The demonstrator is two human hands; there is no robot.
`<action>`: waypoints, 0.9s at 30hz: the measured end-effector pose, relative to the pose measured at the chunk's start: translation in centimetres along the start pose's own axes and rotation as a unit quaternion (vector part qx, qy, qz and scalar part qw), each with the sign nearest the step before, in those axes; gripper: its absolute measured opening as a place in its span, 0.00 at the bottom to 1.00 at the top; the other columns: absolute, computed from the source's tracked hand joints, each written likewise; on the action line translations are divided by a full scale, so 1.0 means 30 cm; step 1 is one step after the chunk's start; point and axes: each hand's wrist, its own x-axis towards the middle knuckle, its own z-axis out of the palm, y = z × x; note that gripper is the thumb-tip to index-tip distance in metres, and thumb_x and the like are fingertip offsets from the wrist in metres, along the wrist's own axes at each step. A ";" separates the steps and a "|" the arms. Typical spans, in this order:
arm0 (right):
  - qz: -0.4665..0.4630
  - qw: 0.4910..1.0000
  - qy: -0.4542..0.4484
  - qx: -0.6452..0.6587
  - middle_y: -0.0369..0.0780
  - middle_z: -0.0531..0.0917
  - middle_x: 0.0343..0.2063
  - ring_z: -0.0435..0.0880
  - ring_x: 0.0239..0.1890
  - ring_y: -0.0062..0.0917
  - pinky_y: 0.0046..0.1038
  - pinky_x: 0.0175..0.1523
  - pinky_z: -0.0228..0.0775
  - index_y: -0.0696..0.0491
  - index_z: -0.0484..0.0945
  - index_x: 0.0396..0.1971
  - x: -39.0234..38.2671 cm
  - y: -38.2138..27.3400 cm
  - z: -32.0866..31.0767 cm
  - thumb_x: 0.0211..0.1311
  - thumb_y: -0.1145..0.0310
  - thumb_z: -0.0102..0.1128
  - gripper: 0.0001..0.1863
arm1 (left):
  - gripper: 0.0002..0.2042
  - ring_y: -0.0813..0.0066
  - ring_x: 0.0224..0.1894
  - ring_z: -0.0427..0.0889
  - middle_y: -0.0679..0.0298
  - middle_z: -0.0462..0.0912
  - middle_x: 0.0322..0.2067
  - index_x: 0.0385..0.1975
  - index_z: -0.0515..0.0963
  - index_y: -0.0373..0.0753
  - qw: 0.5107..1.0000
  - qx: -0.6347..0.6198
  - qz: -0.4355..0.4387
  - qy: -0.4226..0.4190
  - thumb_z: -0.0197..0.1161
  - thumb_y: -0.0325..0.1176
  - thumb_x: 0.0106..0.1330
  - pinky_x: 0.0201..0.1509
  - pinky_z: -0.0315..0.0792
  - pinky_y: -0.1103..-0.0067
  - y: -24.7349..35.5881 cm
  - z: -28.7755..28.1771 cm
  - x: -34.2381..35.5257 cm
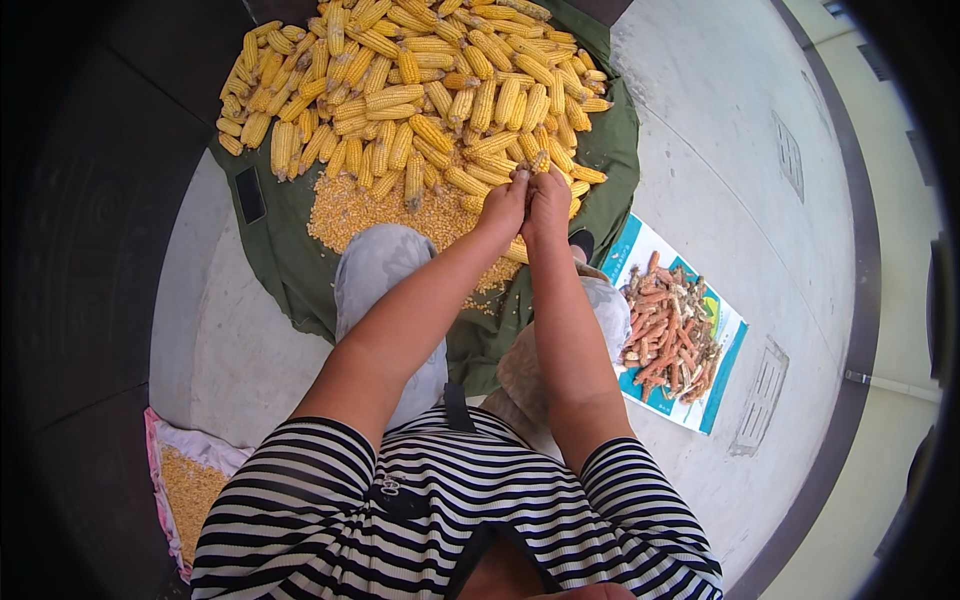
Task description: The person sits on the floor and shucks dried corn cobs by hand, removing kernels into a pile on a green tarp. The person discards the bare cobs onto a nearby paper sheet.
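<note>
My left hand (504,207) and my right hand (547,208) are close together at the near edge of a big heap of yellow corn cobs (400,95). Both are closed around one corn cob (541,161), whose tip sticks out past the fingers. My hands hide most of that cob. Loose corn kernels (370,212) lie spread between the heap and my knees. Heap and kernels rest on a dark green cloth (285,265).
A dark flat phone-like slab (250,194) lies on the cloth's left side. To the right, stripped reddish cobs (668,335) are piled on a blue and white sheet (640,245). A pink-edged white cloth (205,447) at lower left carries more kernels. Pale concrete floor (715,130) surrounds these.
</note>
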 end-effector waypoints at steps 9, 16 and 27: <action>0.065 0.992 -0.063 -0.091 0.35 0.72 0.20 0.67 0.14 0.20 0.23 0.16 0.59 0.56 0.74 0.39 0.007 -0.033 -0.051 0.57 0.74 0.48 0.11 | 0.23 0.78 0.11 0.62 0.68 0.69 0.15 0.22 0.69 0.43 0.988 -0.078 -0.118 -0.056 0.47 0.56 0.71 0.12 0.53 0.79 0.005 -0.047 0.041; 0.100 0.995 -0.003 0.002 0.34 0.71 0.16 0.63 0.09 0.19 0.22 0.11 0.53 0.55 0.76 0.39 0.035 -0.033 -0.037 0.60 0.69 0.48 0.11 | 0.21 0.81 0.12 0.62 0.68 0.68 0.17 0.31 0.70 0.45 0.985 -0.046 -0.153 -0.063 0.48 0.58 0.70 0.12 0.51 0.83 0.047 -0.034 0.001; 0.054 0.998 -0.012 0.002 0.39 0.79 0.23 0.73 0.16 0.20 0.22 0.18 0.64 0.59 0.77 0.36 0.069 -0.005 -0.056 0.59 0.71 0.46 0.12 | 0.23 0.80 0.09 0.61 0.68 0.68 0.14 0.27 0.71 0.44 0.990 -0.030 -0.116 -0.074 0.48 0.59 0.70 0.10 0.51 0.81 0.026 -0.037 0.005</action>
